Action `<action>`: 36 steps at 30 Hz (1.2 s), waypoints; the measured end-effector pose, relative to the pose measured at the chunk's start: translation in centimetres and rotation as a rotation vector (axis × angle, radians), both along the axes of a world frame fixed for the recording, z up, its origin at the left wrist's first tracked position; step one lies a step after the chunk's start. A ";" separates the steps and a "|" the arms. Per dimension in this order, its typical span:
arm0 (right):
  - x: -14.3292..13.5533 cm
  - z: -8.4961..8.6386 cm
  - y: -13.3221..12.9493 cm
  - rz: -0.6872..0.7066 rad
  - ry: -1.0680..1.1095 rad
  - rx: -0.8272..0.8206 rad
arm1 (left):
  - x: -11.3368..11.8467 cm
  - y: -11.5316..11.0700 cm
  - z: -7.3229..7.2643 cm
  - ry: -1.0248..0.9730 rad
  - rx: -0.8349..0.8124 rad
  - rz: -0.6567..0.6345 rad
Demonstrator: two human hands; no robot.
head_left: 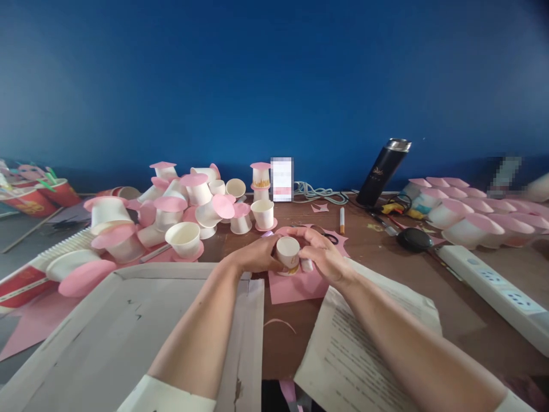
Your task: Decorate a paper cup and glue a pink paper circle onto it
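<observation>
A white paper cup (288, 264) with gold print stands upside down on a pink paper sheet (295, 290), its round base facing up. My left hand (262, 254) is closed around the cup's left side, the thumb low at its near edge. From the right, my right hand (323, 254) curls around the far and right side of the same cup. A small white object (307, 265) shows beneath my right fingers, mostly covered. Just behind that hand lies a black looped handle (330, 238), perhaps of scissors.
Several cups with pink paper discs (195, 189) crowd the left, and more stand in rows at right (472, 220). A cardboard box lid (128, 326) lies front left, a printed sheet (343, 349) front right. Around them are a black flask (381, 171), power strip (493, 286) and phone (282, 180).
</observation>
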State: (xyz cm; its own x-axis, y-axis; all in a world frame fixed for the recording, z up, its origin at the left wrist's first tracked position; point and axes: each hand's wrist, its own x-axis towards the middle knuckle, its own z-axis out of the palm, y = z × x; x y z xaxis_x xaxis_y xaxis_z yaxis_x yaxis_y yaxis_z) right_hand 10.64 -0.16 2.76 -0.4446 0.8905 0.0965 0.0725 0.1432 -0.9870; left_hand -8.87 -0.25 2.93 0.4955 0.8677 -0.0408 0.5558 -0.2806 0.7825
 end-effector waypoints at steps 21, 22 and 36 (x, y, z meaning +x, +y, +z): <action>0.6 0.2 0.6 0.133 0.052 -0.066 | 0.2 -0.3 0.6 0.008 -0.004 -0.042; 0.6 0.3 0.5 0.155 0.030 -0.075 | 0.2 -0.3 0.6 0.009 -0.009 -0.043; 2.4 -0.3 2.3 -0.336 -0.703 0.235 | 0.1 -0.1 0.1 -0.013 -0.040 -0.028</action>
State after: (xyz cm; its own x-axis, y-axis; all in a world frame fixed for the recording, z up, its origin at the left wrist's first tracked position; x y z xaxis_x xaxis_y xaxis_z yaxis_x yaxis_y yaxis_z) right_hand 13.09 2.19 2.50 -0.1835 0.9784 0.0950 0.7401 0.2011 -0.6417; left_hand -8.80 -0.32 3.06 0.5201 0.8513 -0.0690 0.5382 -0.2640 0.8004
